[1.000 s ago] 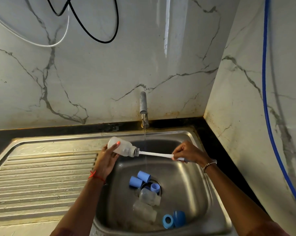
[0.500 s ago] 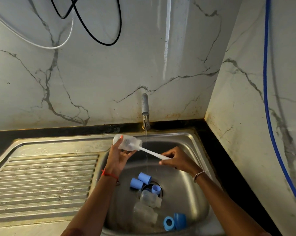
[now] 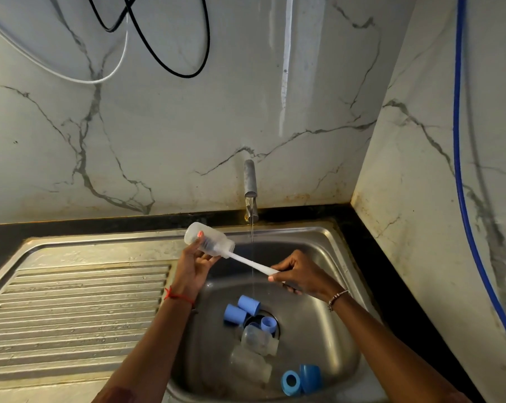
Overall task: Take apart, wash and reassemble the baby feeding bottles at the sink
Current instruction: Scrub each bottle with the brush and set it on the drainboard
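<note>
Scrub step | my left hand (image 3: 192, 267) gripped the bottle (image 3: 208, 239), raised and tilted since a second ago, above the sink (image 3: 327, 237) | right hand (image 3: 299, 274) clasped the brush handle (image 3: 250, 261); bristles apparently deeper inside | other parts unwashed.

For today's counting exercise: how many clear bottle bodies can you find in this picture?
3. One bottle is held in the left hand with the brush inside; two lie in the sink: one by the drain, another nearer the viewer. More may be hidden.
</note>
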